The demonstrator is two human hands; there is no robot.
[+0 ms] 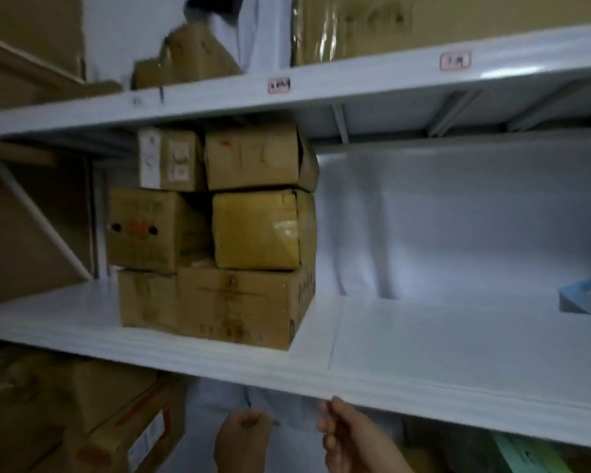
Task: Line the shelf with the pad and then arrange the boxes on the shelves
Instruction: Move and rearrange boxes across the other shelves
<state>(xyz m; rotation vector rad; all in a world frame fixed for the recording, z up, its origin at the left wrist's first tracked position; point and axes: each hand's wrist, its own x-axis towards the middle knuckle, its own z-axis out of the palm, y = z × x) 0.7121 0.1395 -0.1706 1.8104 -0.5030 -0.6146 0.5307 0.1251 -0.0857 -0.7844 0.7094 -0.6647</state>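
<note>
Shelf (372,80): a white metal rack is filling the view, blurred.
Pad (423,339): white sheet is lying across the middle level, running up the back wall.
Boxes (219,230): six brown cartons are sitting on the pad's left part, stacked three layers high.
Left hand (241,438): is hanging below the front edge, clenched, nothing seen in it.
Right hand (350,438): one fingertip is touching the pad's front edge; I cannot tell whether it is grasping.
Blue item (587,298): is lying at the far right on the pad.
</note>
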